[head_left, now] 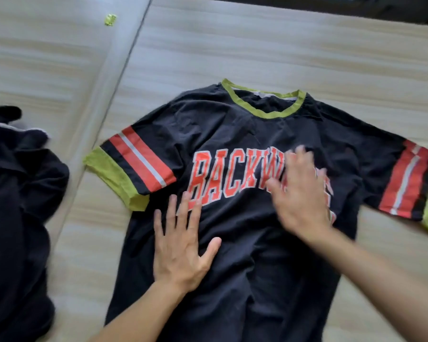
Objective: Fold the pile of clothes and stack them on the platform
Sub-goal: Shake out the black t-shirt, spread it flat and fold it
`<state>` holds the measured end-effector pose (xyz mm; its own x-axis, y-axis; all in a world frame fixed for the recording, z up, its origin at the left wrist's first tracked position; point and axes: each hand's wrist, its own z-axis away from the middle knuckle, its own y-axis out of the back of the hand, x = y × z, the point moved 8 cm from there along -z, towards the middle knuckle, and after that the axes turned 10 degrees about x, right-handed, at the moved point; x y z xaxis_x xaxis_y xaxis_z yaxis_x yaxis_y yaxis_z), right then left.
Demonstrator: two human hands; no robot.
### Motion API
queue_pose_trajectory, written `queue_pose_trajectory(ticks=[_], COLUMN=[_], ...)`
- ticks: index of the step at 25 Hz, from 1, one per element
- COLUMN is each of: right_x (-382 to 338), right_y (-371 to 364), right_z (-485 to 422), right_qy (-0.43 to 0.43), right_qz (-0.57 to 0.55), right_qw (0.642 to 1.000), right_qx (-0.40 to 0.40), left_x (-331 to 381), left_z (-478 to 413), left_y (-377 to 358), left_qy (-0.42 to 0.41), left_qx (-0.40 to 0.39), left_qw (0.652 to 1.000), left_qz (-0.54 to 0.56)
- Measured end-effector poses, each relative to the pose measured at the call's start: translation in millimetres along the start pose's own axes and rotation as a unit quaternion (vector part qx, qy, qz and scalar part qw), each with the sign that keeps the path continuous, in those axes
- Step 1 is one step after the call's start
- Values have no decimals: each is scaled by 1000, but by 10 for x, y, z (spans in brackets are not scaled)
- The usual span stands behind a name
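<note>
Left of the left hand (181, 245): flat sleeve (134, 166), a strip of bare board (84, 243), then a heaped dark garment (17, 206) blocks the way. Ahead of both hands, past the collar (262, 104), the board runs open. Right of the right hand (299, 193) lies the other flat sleeve (410, 183).

Matt black cloth t-shirt (232, 134); pale wood-grain platform (257, 50).

the pale wood-grain platform (257, 50) bears a black jersey (245, 134) spread flat at centre, a dark crumpled garment (17, 193) at 9 o'clock, and a small green scrap (110, 20) at 11 o'clock.
</note>
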<state>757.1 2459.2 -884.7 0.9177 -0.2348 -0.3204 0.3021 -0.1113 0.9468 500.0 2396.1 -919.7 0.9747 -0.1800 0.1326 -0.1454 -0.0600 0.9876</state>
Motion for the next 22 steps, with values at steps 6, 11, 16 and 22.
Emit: queue_pose_trajectory(ticks=[6, 11, 16, 22], right_x=[-762, -768, -754, -764], right_y=[-700, -734, -707, -696], right_z=[312, 356, 349, 345], right_qy=[15, 28, 27, 29], right_qz=[54, 90, 90, 88], right_qw=[998, 995, 995, 995], right_qx=[5, 32, 31, 33], left_x=[-729, -1447, -1816, -2210], left_z=[-1011, -1473, -1826, -2689], left_y=[455, 73, 112, 110], left_qy=[149, 161, 53, -17], left_qx=[135, -55, -107, -160], left_qw=[975, 985, 992, 977], left_qz=[91, 10, 33, -143])
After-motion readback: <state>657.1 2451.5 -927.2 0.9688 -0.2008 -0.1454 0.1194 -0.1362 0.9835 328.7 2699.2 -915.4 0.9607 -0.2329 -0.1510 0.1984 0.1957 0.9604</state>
